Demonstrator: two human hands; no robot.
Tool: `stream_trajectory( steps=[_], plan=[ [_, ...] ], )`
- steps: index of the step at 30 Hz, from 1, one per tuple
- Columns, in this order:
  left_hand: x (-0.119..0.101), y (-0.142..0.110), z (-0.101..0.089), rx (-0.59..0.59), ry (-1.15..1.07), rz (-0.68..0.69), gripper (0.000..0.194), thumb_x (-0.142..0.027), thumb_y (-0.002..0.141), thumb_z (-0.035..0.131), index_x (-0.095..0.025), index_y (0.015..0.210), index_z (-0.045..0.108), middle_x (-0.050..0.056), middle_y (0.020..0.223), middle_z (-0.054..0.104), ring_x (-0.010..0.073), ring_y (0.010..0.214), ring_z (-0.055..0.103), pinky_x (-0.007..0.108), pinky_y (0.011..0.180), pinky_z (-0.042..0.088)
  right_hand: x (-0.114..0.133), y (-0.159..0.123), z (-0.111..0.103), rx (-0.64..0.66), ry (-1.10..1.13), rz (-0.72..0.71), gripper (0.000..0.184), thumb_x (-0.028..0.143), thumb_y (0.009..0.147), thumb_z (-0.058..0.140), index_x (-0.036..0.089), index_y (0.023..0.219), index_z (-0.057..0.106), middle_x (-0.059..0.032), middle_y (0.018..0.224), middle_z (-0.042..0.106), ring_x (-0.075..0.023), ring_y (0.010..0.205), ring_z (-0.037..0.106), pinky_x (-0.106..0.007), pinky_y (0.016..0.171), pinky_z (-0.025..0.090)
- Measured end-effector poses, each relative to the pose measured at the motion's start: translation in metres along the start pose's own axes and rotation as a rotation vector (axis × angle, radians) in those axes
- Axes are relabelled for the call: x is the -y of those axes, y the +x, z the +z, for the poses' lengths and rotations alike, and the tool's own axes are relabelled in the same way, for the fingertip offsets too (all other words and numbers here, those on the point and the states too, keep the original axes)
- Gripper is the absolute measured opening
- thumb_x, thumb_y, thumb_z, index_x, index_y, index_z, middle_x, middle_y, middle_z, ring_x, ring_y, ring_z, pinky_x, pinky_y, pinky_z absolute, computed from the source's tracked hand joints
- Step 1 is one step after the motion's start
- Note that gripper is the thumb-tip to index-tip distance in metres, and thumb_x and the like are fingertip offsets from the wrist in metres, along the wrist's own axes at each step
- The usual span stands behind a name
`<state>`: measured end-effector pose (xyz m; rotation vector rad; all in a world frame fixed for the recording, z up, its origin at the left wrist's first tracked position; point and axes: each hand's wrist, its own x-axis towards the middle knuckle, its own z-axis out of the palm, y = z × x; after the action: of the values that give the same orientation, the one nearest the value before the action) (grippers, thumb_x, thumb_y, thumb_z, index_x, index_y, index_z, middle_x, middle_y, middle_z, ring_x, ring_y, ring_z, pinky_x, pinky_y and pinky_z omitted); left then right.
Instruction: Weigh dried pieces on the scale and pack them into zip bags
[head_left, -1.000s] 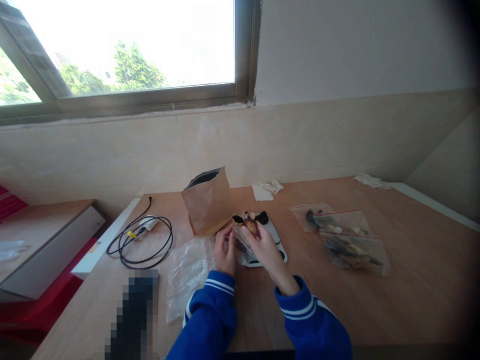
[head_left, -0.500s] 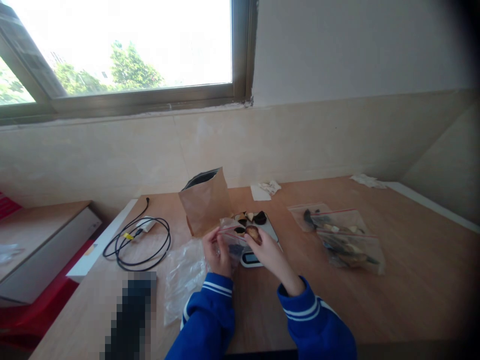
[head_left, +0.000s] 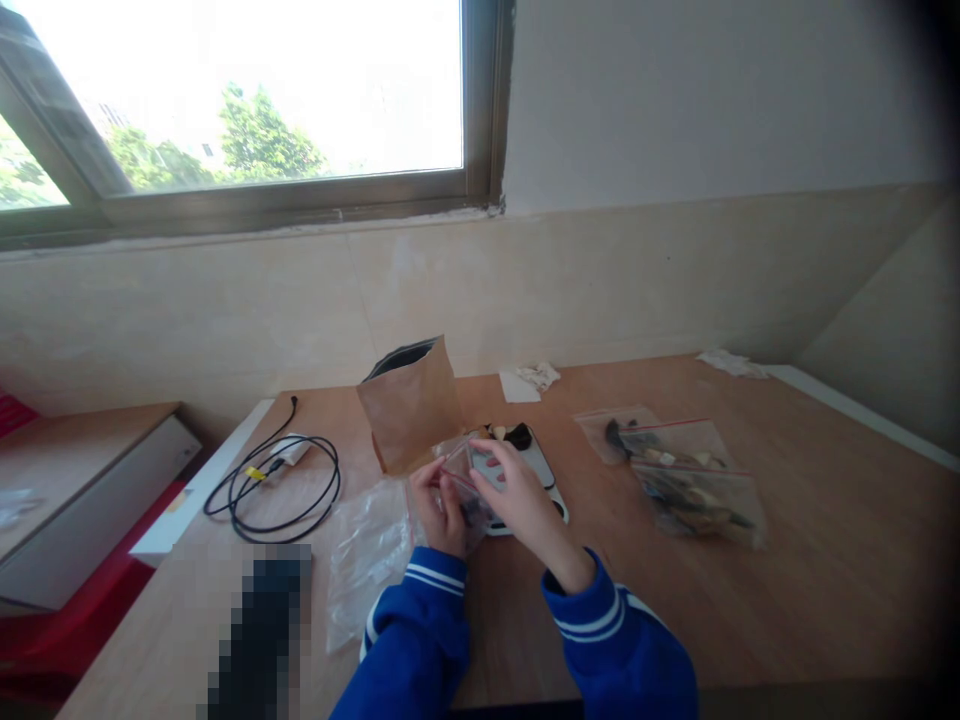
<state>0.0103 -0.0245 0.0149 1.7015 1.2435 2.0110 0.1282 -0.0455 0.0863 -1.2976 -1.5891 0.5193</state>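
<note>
My left hand [head_left: 442, 510] is closed on a clear zip bag [head_left: 474, 510], which has dark pieces low inside it. My right hand [head_left: 521, 495] is at the bag's mouth, thumb and forefinger apart and fingertips touching or close to the plastic. No brown piece shows in its fingers. Behind and partly under the hands lies a white kitchen scale [head_left: 541, 465]. Dark and pale dried pieces [head_left: 517, 436] rest on its far part. A brown paper pouch [head_left: 411, 410] stands open just beyond my left hand.
Flat clear bags [head_left: 369, 555] lie left of my left hand. Filled zip bags [head_left: 697, 490] lie to the right. A coiled black cable [head_left: 336, 490], a pixelated dark object [head_left: 262, 630] and crumpled tissue [head_left: 538, 376] are also on the table.
The brown piece that my right hand held is out of its fingers and out of sight. My right hand has shifted left onto the bag's mouth. My left hand keeps the bag.
</note>
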Motion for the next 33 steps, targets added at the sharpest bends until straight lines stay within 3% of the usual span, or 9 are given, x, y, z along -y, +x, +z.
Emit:
stream_trajectory(
  steps=[4,8,11,15,20,27,29,33],
  plan=[
    [0.006,-0.002,0.002,-0.053,-0.012,-0.079,0.032,-0.038,0.093,0.043,-0.017,0.114,0.053,0.010,0.105,0.055,0.0193,0.096,0.054,0.036,0.085,0.045,-0.009,0.009,-0.004,-0.167,0.057,-0.068,0.023,0.023,0.089,0.044,0.019,0.104,0.061,-0.0088,0.104,0.063,-0.0192,0.090,0.059,-0.031,0.074,0.052],
    [0.009,-0.002,0.003,-0.110,-0.017,-0.133,0.034,-0.042,0.092,0.042,-0.017,0.113,0.053,0.008,0.103,0.055,0.0178,0.091,0.055,0.034,0.082,0.045,-0.052,0.031,0.003,-0.252,-0.059,-0.087,0.025,0.020,0.090,0.040,0.018,0.103,0.061,-0.0106,0.103,0.063,-0.0224,0.099,0.058,-0.038,0.085,0.049],
    [0.008,-0.002,0.003,-0.132,-0.032,-0.155,0.036,-0.046,0.091,0.044,-0.018,0.110,0.054,0.008,0.100,0.055,0.0180,0.090,0.055,0.034,0.081,0.046,-0.085,0.046,0.010,-0.091,-0.275,-0.179,0.030,0.017,0.086,0.047,0.016,0.113,0.060,-0.0138,0.117,0.059,-0.0259,0.114,0.051,-0.045,0.098,0.040],
    [0.004,-0.001,0.003,-0.153,-0.067,-0.192,0.037,-0.049,0.089,0.045,-0.018,0.107,0.054,0.007,0.098,0.056,0.0185,0.091,0.056,0.035,0.082,0.047,-0.104,0.053,0.016,0.106,-0.443,-0.225,0.036,0.012,0.083,0.052,0.019,0.119,0.059,-0.0121,0.117,0.060,-0.0247,0.113,0.051,-0.042,0.097,0.041],
    [0.004,-0.001,0.003,-0.172,-0.072,-0.192,0.035,-0.048,0.090,0.044,-0.019,0.108,0.053,0.007,0.100,0.055,0.0172,0.089,0.055,0.033,0.081,0.045,-0.103,0.049,0.015,0.095,-0.307,-0.218,0.038,0.008,0.082,0.053,0.020,0.117,0.062,-0.0094,0.113,0.064,-0.0235,0.109,0.054,-0.040,0.096,0.042],
    [0.009,0.000,0.006,-0.173,-0.103,-0.225,0.035,-0.046,0.091,0.042,-0.019,0.112,0.050,0.007,0.106,0.054,0.0177,0.097,0.054,0.033,0.087,0.043,-0.080,0.051,-0.003,-0.188,0.343,-0.024,0.039,0.031,0.083,0.061,0.021,0.121,0.061,-0.0088,0.114,0.067,-0.0201,0.094,0.064,-0.034,0.083,0.052],
    [0.010,0.001,0.007,-0.196,-0.123,-0.255,0.035,-0.047,0.091,0.042,-0.020,0.113,0.049,0.007,0.105,0.054,0.0170,0.096,0.054,0.032,0.086,0.043,-0.066,0.050,-0.006,-0.157,0.416,-0.019,0.041,0.033,0.081,0.065,0.021,0.119,0.061,-0.0081,0.113,0.068,-0.0192,0.093,0.064,-0.033,0.084,0.052],
    [0.011,0.001,0.008,-0.196,-0.159,-0.273,0.035,-0.047,0.091,0.043,-0.020,0.112,0.049,0.006,0.105,0.054,0.0162,0.096,0.055,0.031,0.087,0.043,-0.041,0.040,-0.004,0.066,0.313,-0.084,0.037,0.033,0.080,0.065,0.023,0.116,0.062,-0.0065,0.116,0.066,-0.0190,0.098,0.063,-0.031,0.082,0.052]
  ],
)
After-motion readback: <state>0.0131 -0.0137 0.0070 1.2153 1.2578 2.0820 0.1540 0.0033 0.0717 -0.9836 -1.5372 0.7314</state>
